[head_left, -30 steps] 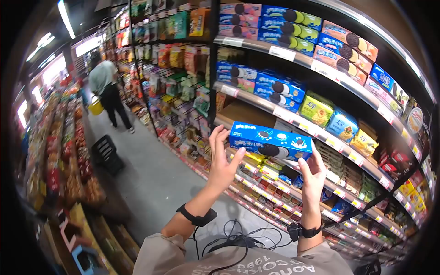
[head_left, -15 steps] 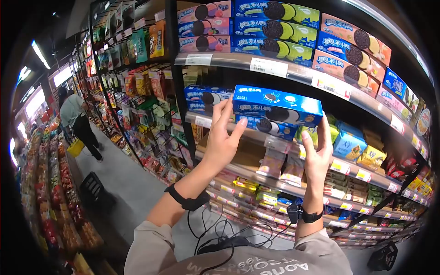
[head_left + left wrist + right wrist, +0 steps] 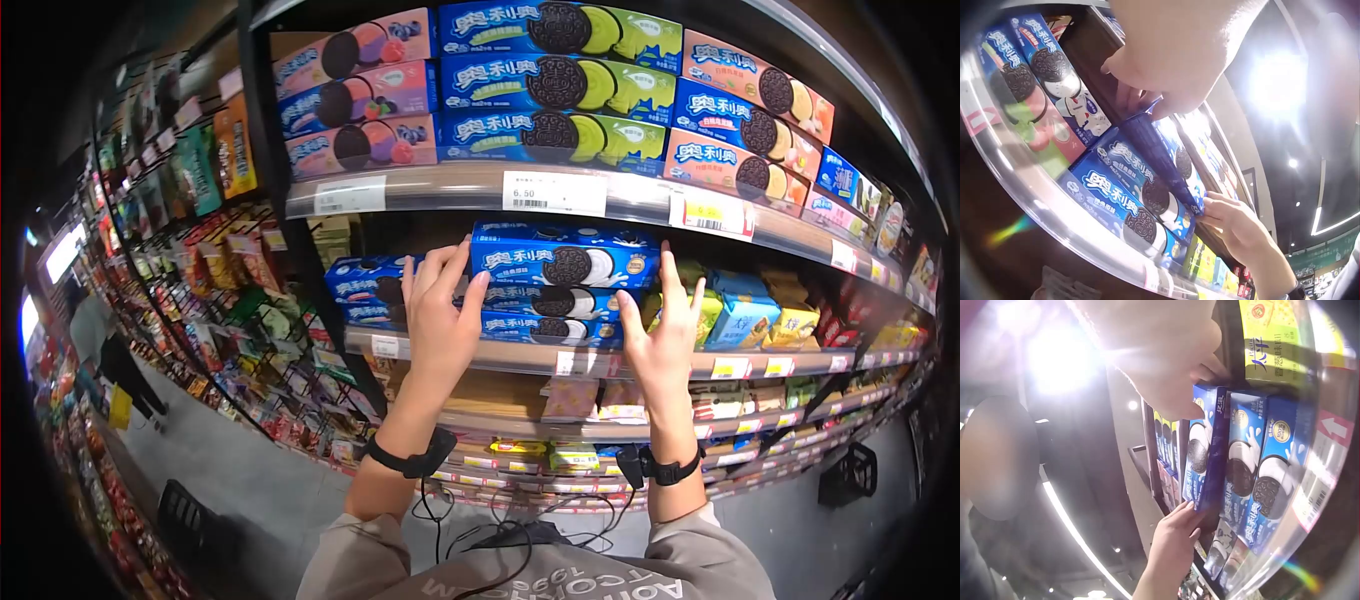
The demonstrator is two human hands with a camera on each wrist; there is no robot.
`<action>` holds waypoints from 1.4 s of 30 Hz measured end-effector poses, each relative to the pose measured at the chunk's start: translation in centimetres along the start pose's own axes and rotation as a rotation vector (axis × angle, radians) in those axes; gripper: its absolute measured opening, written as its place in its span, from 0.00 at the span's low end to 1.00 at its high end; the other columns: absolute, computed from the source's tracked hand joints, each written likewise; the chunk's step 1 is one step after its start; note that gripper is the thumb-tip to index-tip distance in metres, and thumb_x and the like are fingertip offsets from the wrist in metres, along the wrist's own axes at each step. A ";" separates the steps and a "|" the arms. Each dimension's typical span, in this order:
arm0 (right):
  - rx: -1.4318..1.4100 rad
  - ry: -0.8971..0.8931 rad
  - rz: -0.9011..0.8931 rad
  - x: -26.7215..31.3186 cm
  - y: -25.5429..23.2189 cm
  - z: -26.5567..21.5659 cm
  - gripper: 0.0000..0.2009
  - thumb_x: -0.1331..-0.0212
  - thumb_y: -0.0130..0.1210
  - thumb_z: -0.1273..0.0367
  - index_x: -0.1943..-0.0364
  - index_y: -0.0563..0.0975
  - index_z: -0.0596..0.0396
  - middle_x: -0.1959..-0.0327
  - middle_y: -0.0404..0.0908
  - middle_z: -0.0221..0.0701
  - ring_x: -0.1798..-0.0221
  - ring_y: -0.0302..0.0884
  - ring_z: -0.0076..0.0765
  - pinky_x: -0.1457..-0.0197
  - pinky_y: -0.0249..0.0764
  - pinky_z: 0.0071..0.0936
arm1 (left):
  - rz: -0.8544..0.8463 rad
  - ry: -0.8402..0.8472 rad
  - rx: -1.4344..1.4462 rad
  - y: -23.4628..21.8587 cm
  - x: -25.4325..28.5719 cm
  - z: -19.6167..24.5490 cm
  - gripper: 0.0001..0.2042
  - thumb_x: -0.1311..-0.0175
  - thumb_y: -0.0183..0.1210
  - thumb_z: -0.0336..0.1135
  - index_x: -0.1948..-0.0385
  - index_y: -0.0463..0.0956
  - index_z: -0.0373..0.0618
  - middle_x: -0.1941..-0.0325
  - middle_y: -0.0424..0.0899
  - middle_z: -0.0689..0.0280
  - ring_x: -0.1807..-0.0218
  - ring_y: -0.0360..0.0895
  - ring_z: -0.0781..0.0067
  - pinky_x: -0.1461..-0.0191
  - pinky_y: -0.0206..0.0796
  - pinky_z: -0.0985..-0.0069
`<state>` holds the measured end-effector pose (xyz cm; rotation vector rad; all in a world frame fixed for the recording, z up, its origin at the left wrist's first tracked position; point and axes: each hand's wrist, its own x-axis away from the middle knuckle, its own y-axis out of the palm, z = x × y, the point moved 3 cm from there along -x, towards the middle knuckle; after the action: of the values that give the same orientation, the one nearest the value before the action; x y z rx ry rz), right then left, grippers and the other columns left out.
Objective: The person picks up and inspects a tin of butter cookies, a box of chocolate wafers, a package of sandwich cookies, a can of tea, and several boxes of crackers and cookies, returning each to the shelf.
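Observation:
Both hands hold a blue cookie box (image 3: pixel 565 262) by its two ends, over two similar blue boxes (image 3: pixel 550 328) stacked on the shelf. The left hand (image 3: pixel 440 305) has its fingers and thumb at the box's left end, and the right hand (image 3: pixel 662 330) has its own at the right end. In the left wrist view the held box (image 3: pixel 1159 153) is tilted behind the stacked boxes (image 3: pixel 1116 200), the left hand (image 3: pixel 1166 56) at its near end and the right hand (image 3: pixel 1241 231) at the far one. The right wrist view shows the held box (image 3: pixel 1200 450) between both hands.
Above the hands runs a shelf edge (image 3: pixel 560 192) with price tags, carrying stacked cookie boxes (image 3: pixel 560 85). Other blue boxes (image 3: pixel 365 285) stand at the left, snack packs (image 3: pixel 742 315) at the right. A black basket (image 3: pixel 848 475) is on the floor, and a person (image 3: pixel 95 330) is in the aisle.
Both hands have carried the blue box forward to the middle shelf, onto or just above the stacked boxes. The head view has moved closer to the shelves and turned toward them.

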<state>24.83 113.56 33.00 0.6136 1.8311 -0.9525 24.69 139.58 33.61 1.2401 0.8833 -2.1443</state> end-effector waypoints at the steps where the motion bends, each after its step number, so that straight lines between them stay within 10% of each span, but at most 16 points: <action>1: 0.015 0.006 0.001 -0.1 0.2 0.0 0.37 0.42 0.65 0.67 0.28 0.63 0.60 0.39 0.77 0.44 0.40 0.76 0.48 0.22 0.45 0.61 | -0.001 0.003 0.006 0.4 -0.2 -0.4 0.19 0.34 0.60 0.34 0.43 0.78 0.39 0.53 0.80 0.61 0.47 0.75 0.59 0.23 0.44 0.50; 11: 0.071 0.056 0.017 0.4 1.3 -1.1 0.34 0.41 0.65 0.69 0.30 0.65 0.58 0.33 0.73 0.42 0.36 0.74 0.49 0.22 0.50 0.56 | 0.038 0.074 -0.048 0.8 -0.7 -2.8 0.19 0.38 0.65 0.33 0.44 0.80 0.43 0.56 0.82 0.63 0.50 0.76 0.63 0.25 0.50 0.53; 15: 0.159 0.083 0.042 0.7 1.2 -1.8 0.36 0.42 0.66 0.69 0.29 0.64 0.59 0.46 0.77 0.48 0.44 0.74 0.55 0.29 0.60 0.52 | 0.107 0.117 -0.017 -2.1 -0.4 -1.5 0.20 0.40 0.65 0.31 0.44 0.78 0.42 0.52 0.82 0.60 0.44 0.76 0.60 0.25 0.50 0.53; 21: 0.183 0.071 0.074 5.7 -4.1 -0.7 0.36 0.46 0.67 0.73 0.30 0.65 0.62 0.32 0.70 0.50 0.30 0.68 0.58 0.27 0.62 0.48 | 0.258 0.106 0.458 -5.1 5.8 0.0 0.16 0.36 0.54 0.31 0.47 0.75 0.38 0.46 0.79 0.54 0.42 0.75 0.52 0.26 0.53 0.48; 25: 0.159 0.167 -0.035 13.7 -11.5 3.8 0.33 0.49 0.69 0.73 0.35 0.71 0.62 0.36 0.75 0.48 0.34 0.73 0.56 0.31 0.69 0.44 | -0.209 0.316 0.666 -1.6 11.2 4.2 0.13 0.39 0.58 0.33 0.55 0.77 0.40 0.58 0.83 0.56 0.55 0.80 0.55 0.44 0.69 0.54; 31: 0.223 1.080 -0.428 38.6 -24.6 16.2 0.31 0.41 0.64 0.55 0.35 0.73 0.55 0.45 0.82 0.49 0.45 0.81 0.52 0.40 0.76 0.38 | -1.022 0.572 0.723 12.4 20.9 15.3 0.11 0.47 0.69 0.33 0.63 0.83 0.43 0.66 0.86 0.61 0.63 0.81 0.58 0.52 0.69 0.65; 35: -0.122 1.742 0.108 72.3 -31.4 27.4 0.21 0.38 0.63 0.59 0.49 0.82 0.62 0.57 0.87 0.39 0.55 0.82 0.34 0.48 0.78 0.31 | -1.311 0.659 0.548 21.2 27.4 21.7 0.12 0.38 0.65 0.41 0.58 0.84 0.46 0.63 0.87 0.61 0.61 0.83 0.58 0.50 0.69 0.67; 36: -0.212 1.998 0.406 84.2 -32.6 27.6 0.18 0.39 0.62 0.60 0.57 0.85 0.63 0.60 0.87 0.37 0.61 0.82 0.34 0.51 0.77 0.30 | -1.318 0.650 0.584 24.0 29.6 22.7 0.14 0.36 0.64 0.43 0.55 0.84 0.45 0.61 0.87 0.57 0.60 0.84 0.56 0.51 0.71 0.65; 37: 0.249 2.046 0.077 87.4 -35.8 23.9 0.17 0.41 0.61 0.60 0.64 0.85 0.65 0.66 0.87 0.37 0.67 0.82 0.34 0.57 0.79 0.30 | -1.416 0.602 0.567 26.2 31.7 24.2 0.15 0.36 0.64 0.43 0.54 0.83 0.44 0.60 0.87 0.56 0.60 0.84 0.55 0.51 0.72 0.65; 38: 0.295 2.174 0.348 95.3 -36.4 21.1 0.17 0.45 0.62 0.61 0.67 0.84 0.66 0.70 0.87 0.37 0.70 0.85 0.37 0.67 0.80 0.31 | -1.519 0.567 0.535 28.2 33.2 25.8 0.16 0.36 0.64 0.43 0.53 0.83 0.43 0.60 0.87 0.56 0.59 0.84 0.55 0.51 0.73 0.65; 39: 0.198 2.329 0.619 91.4 -38.4 16.3 0.15 0.46 0.62 0.64 0.68 0.84 0.66 0.71 0.87 0.38 0.66 0.89 0.41 0.72 0.80 0.35 | -1.626 0.544 0.499 30.5 34.5 26.7 0.17 0.36 0.64 0.44 0.53 0.83 0.42 0.59 0.87 0.55 0.58 0.84 0.54 0.51 0.73 0.64; 40: 0.434 2.355 0.280 96.2 -39.7 15.3 0.13 0.45 0.61 0.66 0.68 0.84 0.67 0.70 0.88 0.37 0.70 0.88 0.44 0.74 0.79 0.33 | -1.710 0.381 0.462 32.8 37.4 25.9 0.18 0.35 0.64 0.44 0.50 0.82 0.40 0.57 0.88 0.56 0.57 0.85 0.61 0.49 0.74 0.69; 41: 0.266 1.886 -0.591 104.7 -39.1 15.6 0.12 0.43 0.61 0.67 0.66 0.82 0.65 0.67 0.87 0.37 0.70 0.87 0.41 0.71 0.79 0.34 | -1.824 0.111 0.671 36.3 42.0 22.8 0.19 0.33 0.64 0.45 0.50 0.81 0.39 0.56 0.88 0.59 0.56 0.84 0.71 0.47 0.73 0.73; 42: 0.019 2.240 -0.047 101.1 -41.3 12.2 0.12 0.42 0.60 0.66 0.64 0.81 0.63 0.65 0.87 0.36 0.70 0.86 0.39 0.69 0.79 0.34 | -1.916 -0.021 0.703 39.5 46.4 19.1 0.20 0.32 0.64 0.45 0.50 0.81 0.37 0.55 0.88 0.62 0.53 0.80 0.76 0.47 0.72 0.74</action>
<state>-42.55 80.55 -47.32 2.1127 3.5492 0.1951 20.35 94.50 -11.44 0.2670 1.7471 -4.1438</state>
